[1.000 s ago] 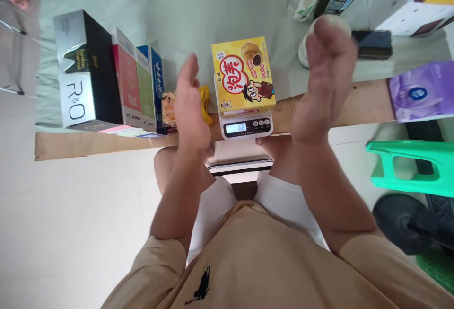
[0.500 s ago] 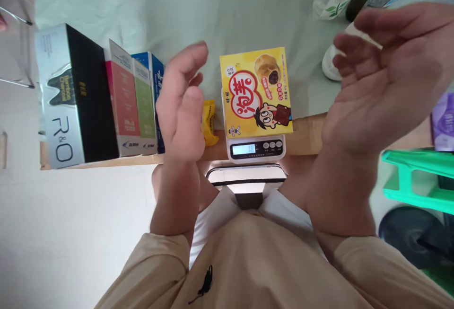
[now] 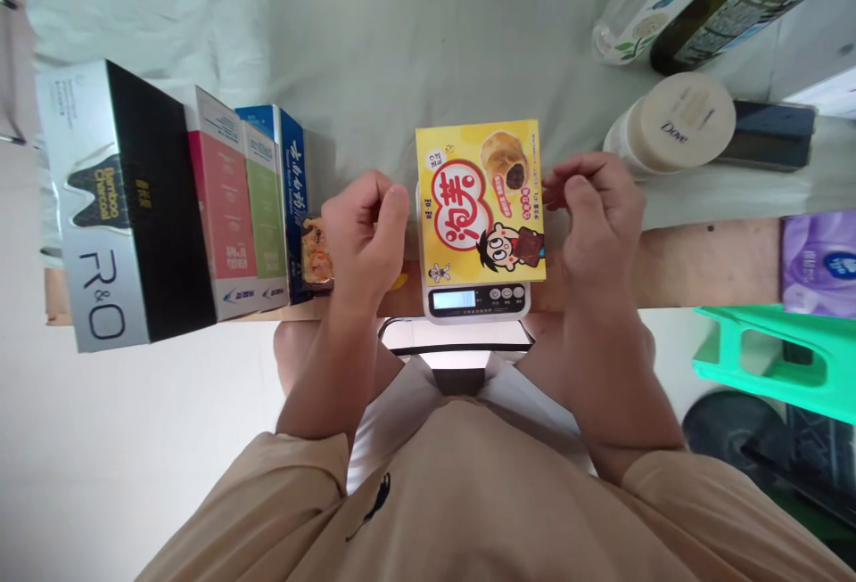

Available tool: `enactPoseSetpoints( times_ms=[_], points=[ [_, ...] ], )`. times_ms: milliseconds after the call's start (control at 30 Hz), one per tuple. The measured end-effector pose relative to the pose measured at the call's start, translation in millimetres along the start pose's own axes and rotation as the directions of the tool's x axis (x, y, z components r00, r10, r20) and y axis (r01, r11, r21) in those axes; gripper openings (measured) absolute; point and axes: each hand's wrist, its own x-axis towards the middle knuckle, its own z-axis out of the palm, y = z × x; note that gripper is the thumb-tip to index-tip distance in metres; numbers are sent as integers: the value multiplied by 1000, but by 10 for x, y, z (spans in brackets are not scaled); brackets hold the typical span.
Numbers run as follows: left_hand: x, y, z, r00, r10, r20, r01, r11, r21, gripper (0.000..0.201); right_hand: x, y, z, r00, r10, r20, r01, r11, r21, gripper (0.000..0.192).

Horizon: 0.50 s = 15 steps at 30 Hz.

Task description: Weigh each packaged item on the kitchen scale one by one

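A yellow snack box [image 3: 478,199] with a cartoon face lies flat on a small white digital scale [image 3: 476,301] at the table's near edge. My left hand [image 3: 365,230] is curled into a loose fist just left of the box, with a narrow gap between thumb and box. My right hand [image 3: 595,217] hangs at the box's right side, fingers curled, fingertips at the box's edge. Neither hand holds anything. The scale's display is lit, its figures too small to read.
Left of my left hand stand a black and silver carton [image 3: 113,208], a pink and green box [image 3: 237,208], a blue box [image 3: 291,172] and a snack packet [image 3: 316,252]. A Dove jar [image 3: 682,123], phone [image 3: 769,132], purple tissue pack [image 3: 819,261] and green stool [image 3: 769,359] are on the right.
Both hands were raised and open with spread fingers; they have dropped to either side of the yellow box and curled their fingers. The box stays on the scale.
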Motion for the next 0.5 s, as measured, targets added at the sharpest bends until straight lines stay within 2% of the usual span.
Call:
enactPoseSetpoints(
  times_ms=[100,200,267,367,500],
  points=[
    [23,-9,-34,988,-68,139,63,997,43,75,2,71,27,999,-15,-52,17,999,40,21],
    [21,-42,-76,970,-68,234,53,996,71,76,-11,84,38,989,-47,-139,57,996,73,18],
    [14,-79,-105,980,-30,199,12,996,89,72,-22,71,44,986,-47,-161,60,995,78,16],
    [7,-130,-144,994,-4,112,-7,995,98,60,-44,54,60,991,-20,-134,32,995,94,14],
    [11,-116,-160,992,-10,130,-6,992,123,44,-73,48,84,996,11,-93,-5,998,67,11]
  ],
)
